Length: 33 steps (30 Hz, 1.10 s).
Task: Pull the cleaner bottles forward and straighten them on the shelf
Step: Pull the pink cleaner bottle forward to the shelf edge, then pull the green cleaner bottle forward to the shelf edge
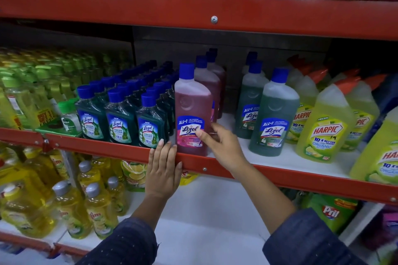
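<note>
A pink Lizol cleaner bottle (190,105) with a blue cap stands upright at the front edge of the middle shelf (269,157). My right hand (221,144) grips its lower right side, thumb across the label. More pink bottles (210,79) line up behind it. My left hand (163,168) rests flat on the red shelf rail (107,146), fingers apart, holding nothing. Two green Lizol bottles (273,114) stand to the right, the front one near the edge, the other (249,101) set further back.
Small dark-green Lizol bottles (120,118) fill the shelf to the left in rows. Yellow Harpic bottles (327,122) crowd the right. Yellow dish-liquid bottles (71,206) stand on the shelf below. The red upper shelf (213,13) with Dettol bottles overhangs.
</note>
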Each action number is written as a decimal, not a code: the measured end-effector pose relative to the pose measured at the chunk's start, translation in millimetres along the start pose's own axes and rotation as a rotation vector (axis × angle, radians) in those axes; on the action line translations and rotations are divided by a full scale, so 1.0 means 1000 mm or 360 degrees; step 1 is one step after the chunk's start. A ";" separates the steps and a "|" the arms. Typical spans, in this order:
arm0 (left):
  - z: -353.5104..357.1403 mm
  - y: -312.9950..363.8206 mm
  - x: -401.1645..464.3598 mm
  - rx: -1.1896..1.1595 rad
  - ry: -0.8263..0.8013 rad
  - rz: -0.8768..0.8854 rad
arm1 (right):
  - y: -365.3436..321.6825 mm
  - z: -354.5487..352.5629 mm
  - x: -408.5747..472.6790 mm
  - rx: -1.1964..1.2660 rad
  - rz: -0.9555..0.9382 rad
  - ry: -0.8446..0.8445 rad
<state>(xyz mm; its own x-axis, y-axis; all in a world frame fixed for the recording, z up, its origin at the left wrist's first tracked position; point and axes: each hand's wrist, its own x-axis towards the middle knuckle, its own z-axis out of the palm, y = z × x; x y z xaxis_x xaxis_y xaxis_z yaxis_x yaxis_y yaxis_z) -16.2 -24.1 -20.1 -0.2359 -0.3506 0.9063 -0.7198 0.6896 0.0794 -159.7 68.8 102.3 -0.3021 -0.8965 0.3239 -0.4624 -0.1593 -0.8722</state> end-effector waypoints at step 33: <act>-0.012 0.007 0.001 0.0058 -0.0190 -0.0091 | 0.047 -0.157 -0.003 0.0037 0.0141 0.0426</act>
<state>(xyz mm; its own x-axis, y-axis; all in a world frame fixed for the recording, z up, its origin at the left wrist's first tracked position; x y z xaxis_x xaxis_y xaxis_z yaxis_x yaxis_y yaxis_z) -13.8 -12.1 -13.5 -0.2682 -0.4631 0.8447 -0.7572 0.6435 0.1124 -311.5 128.8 117.6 -0.5513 -0.7668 0.3289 -0.4061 -0.0977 -0.9086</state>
